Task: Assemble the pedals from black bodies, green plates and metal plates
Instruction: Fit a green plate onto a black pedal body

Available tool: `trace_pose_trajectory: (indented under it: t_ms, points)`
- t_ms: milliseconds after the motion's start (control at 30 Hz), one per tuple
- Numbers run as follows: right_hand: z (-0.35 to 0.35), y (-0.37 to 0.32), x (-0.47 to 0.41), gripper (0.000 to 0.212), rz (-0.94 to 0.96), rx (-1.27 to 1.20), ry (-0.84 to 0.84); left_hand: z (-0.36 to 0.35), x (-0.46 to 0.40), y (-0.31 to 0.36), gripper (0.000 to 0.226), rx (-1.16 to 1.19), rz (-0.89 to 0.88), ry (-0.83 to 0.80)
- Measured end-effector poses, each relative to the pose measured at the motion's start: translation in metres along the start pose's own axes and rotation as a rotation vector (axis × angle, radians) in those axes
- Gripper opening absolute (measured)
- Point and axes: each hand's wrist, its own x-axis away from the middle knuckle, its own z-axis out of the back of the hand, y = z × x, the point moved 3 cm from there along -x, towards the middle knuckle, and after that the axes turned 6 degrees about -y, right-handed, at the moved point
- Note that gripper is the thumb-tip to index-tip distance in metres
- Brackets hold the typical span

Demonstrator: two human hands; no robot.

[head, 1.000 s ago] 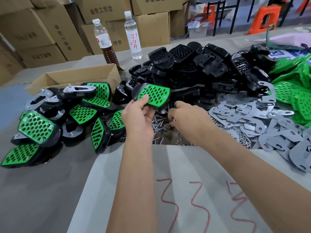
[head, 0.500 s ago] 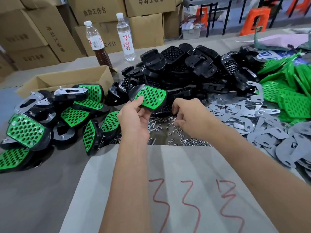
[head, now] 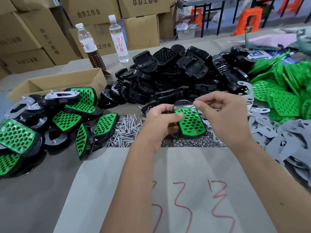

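Observation:
My left hand (head: 159,122) grips a pedal (head: 191,122), a black body with a green perforated plate on top, tilted toward me above the screws. My right hand (head: 223,115) pinches a small screw (head: 193,103) over the pedal's far end. Loose black bodies (head: 176,76) are heaped behind, green plates (head: 282,91) lie at the right, and grey metal plates (head: 277,132) spread at the right front. Finished pedals (head: 55,115) are piled at the left.
Screws (head: 124,130) and nuts (head: 193,142) are strewn just beyond a white sheet (head: 168,190) with red marks. An open cardboard box (head: 55,83) and two bottles (head: 117,37) stand at the back left. Cartons are stacked behind the table.
My left hand brought the pedal down and to the right, turning its green face toward me. My right hand rose from the screw heap with a screw and now holds it over the pedal.

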Motion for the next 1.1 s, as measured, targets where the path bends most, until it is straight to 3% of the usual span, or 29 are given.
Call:
trace_pose_trajectory:
  t_ms: [300, 500, 633, 733, 833, 933, 1033, 1100]
  points:
    - [-0.008, -0.002, -0.001, 0.012, 0.091, 0.176, -0.038, -0.01, 0.003, 0.0, 0.035, 0.025, -0.051, -0.069]
    - [-0.011, -0.015, -0.003, 0.011, 0.264, 0.458, -0.024, -0.02, 0.006, 0.003, 0.035, 0.053, -0.076, -0.054]
    - [-0.009, -0.009, -0.002, 0.016, 0.105, 0.254, -0.008, -0.022, 0.005, 0.001, 0.039, 0.052, -0.085, -0.054]
    - [-0.008, -0.013, 0.0, 0.01, 0.189, 0.277, -0.052, -0.021, 0.004, 0.003, 0.039, 0.083, -0.089, -0.044]
    - [-0.014, -0.016, 0.002, 0.027, 0.285, 0.421, -0.173, -0.016, 0.001, 0.001, 0.028, 0.15, -0.068, 0.033]
    - [-0.021, -0.015, 0.005, 0.047, 0.26, 0.559, -0.303, -0.011, -0.001, -0.002, 0.018, 0.194, -0.041, 0.119]
    - [-0.019, -0.01, 0.006, 0.052, 0.167, 0.461, -0.338, -0.01, -0.002, -0.002, 0.018, 0.194, -0.052, 0.126]
    - [-0.012, -0.007, 0.003, 0.047, 0.135, 0.361, -0.247, -0.014, -0.002, -0.003, 0.019, 0.174, -0.063, 0.113]
